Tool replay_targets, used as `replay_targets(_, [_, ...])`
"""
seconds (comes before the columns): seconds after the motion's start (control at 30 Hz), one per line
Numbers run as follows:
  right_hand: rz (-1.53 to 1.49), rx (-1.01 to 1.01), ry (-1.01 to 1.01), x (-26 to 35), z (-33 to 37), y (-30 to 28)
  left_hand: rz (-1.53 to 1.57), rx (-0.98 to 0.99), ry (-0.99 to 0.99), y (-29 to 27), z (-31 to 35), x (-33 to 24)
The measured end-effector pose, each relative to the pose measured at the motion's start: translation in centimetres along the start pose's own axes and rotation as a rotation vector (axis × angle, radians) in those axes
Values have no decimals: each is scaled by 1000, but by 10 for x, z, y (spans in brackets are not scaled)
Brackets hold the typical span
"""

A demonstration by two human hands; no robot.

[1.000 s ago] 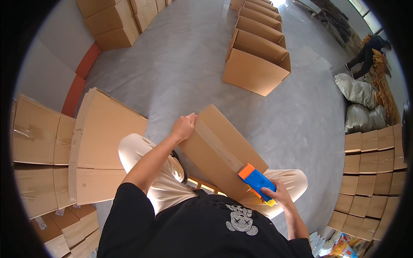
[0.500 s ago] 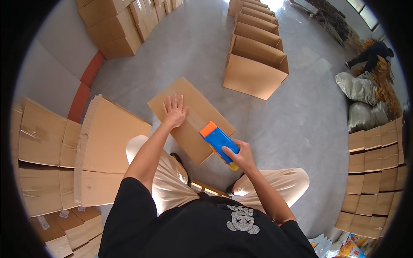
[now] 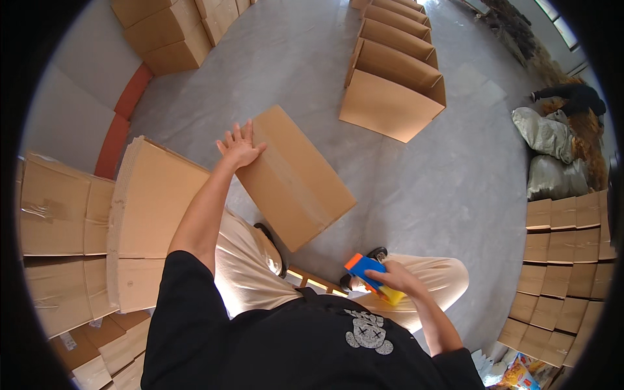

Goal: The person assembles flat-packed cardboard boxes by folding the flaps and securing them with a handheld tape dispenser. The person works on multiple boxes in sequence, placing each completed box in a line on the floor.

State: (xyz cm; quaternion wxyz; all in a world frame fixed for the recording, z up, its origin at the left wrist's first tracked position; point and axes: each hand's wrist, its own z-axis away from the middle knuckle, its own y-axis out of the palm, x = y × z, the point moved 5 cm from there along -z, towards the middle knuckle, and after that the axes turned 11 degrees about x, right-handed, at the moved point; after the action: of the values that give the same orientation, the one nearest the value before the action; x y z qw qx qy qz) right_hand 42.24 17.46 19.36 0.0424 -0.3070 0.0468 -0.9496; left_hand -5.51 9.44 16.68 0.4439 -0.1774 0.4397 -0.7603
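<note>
In front of my legs a closed cardboard box lies on the floor, a strip of clear tape running along its top seam. My left hand, fingers spread, rests on the box's far left edge. A blue, orange and yellow tape dispenser is gripped in my right hand, close to my right knee and apart from the box. The dispenser's far end, by the wrist, is partly covered by my fingers.
Open-topped cartons stand in a row ahead. Flattened cardboard is stacked to my left, and folded cartons are piled at the right. Pale sacks lie at the far right near a bending person.
My right hand has drawn the tape dispenser off the box, back toward my right knee. My left hand has slid left from the box's top to its edge.
</note>
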Motion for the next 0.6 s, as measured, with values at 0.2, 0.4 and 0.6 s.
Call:
replay_targets(0.2, [235, -451, -66, 46, -153, 22, -21, -41, -9, -2, -9, -2])
replay_targets(0.4, [-548, -279, 23, -38, -182, 64, -56, -63, -22, 1, -10, -5])
replay_targets(0.6, [-1256, -699, -257, -34, -103, 20, 17, -63, 49, 16, 8, -11])
